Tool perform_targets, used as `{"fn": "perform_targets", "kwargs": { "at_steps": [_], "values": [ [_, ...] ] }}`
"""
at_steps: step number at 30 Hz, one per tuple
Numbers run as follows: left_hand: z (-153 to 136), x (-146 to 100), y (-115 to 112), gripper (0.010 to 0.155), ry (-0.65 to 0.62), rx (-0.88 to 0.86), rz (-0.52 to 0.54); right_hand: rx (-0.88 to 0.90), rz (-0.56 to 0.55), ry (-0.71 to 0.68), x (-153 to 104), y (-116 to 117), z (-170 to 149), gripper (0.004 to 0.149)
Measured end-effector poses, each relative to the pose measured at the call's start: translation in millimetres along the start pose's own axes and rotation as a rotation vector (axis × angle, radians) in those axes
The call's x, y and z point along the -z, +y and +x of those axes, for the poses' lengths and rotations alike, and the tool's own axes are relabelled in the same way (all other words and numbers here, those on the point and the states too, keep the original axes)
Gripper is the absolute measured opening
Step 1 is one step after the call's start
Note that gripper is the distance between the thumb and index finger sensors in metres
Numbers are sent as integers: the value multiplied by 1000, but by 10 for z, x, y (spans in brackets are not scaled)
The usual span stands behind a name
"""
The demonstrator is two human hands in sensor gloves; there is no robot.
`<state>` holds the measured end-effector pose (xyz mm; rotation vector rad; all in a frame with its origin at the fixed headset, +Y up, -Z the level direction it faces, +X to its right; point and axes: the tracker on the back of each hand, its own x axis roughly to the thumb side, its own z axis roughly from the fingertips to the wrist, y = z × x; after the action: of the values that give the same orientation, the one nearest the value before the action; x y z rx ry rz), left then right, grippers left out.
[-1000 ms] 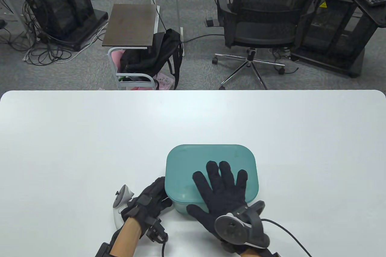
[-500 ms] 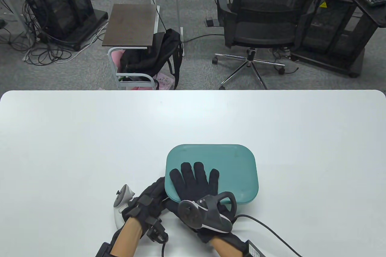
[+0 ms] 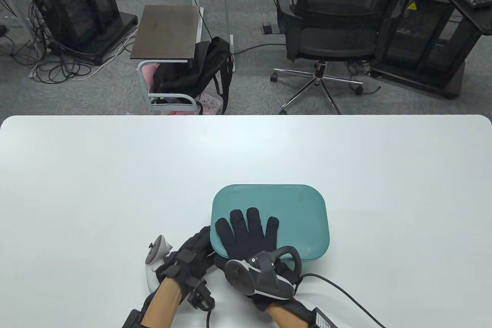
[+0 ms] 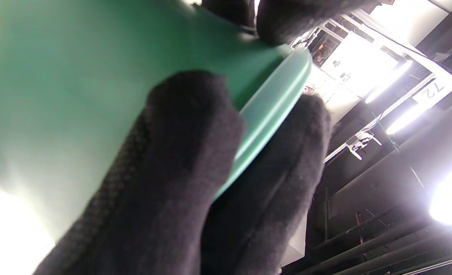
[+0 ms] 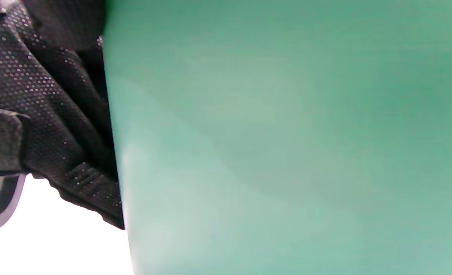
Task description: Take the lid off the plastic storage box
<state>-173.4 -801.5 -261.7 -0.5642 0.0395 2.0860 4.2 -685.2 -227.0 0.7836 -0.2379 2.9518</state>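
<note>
Table [image 3: 115, 174]: white, wide. Box [image 5: 287, 152] w/ lid [image 3: 284, 208] sits near front edge, a bit right of centre, both teal plastic. Lid still on, looks seated flat all round.

Right hand [image 3: 246, 233] lies flat on the lid's near-left part, fingers spread, palm down; pressing, not gripping anything. Left hand [image 3: 192, 253] is at the box's near-left corner. In the left wrist view its fingers [image 4: 187, 160] curl on the box wall just under the lid rim [image 4: 275, 103], w/ another digit on the rim's other side, so prob. a pinch on the lip at that corner.

Handling, judged: lid looks thin, smooth, semi-flexible, light; likely a snap/press fit. Box prob. light too, contents unseen, so it could lift w/ the lid unless held down. Smooth plastic + fabric gloves = may slip. Best hold: the overhanging lip at a rounded corner, peel up from there rather than pull the flat top. Right palm on the lid near that corner may fight the peel; better on the box wall.
</note>
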Motion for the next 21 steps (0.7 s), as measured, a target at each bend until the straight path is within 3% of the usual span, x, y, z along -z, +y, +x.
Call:
{"fn": "perform_targets", "kwargs": {
  "at_steps": [10, 21],
  "values": [
    [2, 5, 5, 46, -1, 5, 1, 69, 35, -2, 8, -86, -43, 75],
    [-4, 4, -2, 46, -2, 12, 14, 125, -47, -8, -56, -310, -116, 74]
  ]
}}
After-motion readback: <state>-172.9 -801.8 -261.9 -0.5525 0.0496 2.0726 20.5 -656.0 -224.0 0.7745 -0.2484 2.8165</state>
